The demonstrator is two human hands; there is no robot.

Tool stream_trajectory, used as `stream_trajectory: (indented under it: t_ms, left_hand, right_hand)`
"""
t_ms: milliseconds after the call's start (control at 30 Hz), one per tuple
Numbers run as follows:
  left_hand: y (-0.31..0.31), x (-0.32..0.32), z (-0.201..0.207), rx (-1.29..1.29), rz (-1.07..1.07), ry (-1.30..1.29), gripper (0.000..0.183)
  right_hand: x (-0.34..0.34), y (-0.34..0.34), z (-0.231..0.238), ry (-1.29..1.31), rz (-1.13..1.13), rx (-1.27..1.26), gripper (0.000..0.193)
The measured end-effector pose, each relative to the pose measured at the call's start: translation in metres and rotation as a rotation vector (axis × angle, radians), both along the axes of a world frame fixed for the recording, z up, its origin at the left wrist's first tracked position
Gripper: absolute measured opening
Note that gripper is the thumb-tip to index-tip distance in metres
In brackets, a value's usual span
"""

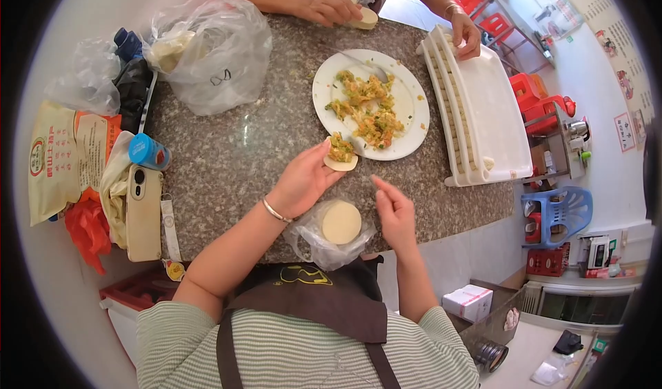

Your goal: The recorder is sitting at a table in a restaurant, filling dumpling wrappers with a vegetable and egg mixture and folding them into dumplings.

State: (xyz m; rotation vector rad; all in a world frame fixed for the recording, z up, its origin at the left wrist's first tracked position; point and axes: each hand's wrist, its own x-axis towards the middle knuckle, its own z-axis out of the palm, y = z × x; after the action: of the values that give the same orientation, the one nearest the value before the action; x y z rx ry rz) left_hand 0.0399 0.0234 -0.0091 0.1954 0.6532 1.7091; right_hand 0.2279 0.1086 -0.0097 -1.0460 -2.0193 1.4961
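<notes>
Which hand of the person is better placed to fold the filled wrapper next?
Probably the right hand: it looks empty and is close by, while the left hand already holds the round wrapper with filling on it.

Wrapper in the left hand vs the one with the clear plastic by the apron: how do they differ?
Load: the held wrapper carries a mound of filling; the bagged wrapper is bare on top.
Support: the held wrapper is in the left hand; the bagged wrapper has clear plastic bunched around it.
View: filling and hand partly cover the held wrapper; the bagged wrapper shows a full round face.
Shared: both pale, with rounded edges.
</notes>
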Motion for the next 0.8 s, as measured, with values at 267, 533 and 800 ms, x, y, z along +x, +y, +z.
stream_trajectory:
  t_ms: [267, 533, 800]
  left_hand:
    - [-0.001, 0.002, 0.006, -0.079, 0.045, 0.021, 0.041]
    - [-0.001, 0.002, 0.007, -0.073, 0.046, 0.008, 0.042]
    - [-0.001, 0.002, 0.003, -0.071, 0.033, 0.002, 0.043]
  right_hand:
    - [-0.006, 0.002, 0.013, 0.055, 0.052, 0.058, 0.029]
    - [-0.003, 0.013, 0.019, -0.003, 0.006, 0.024, 0.028]
    - [0.01, 0.001, 0.01, 0.042, -0.041, -0.092, 0.029]
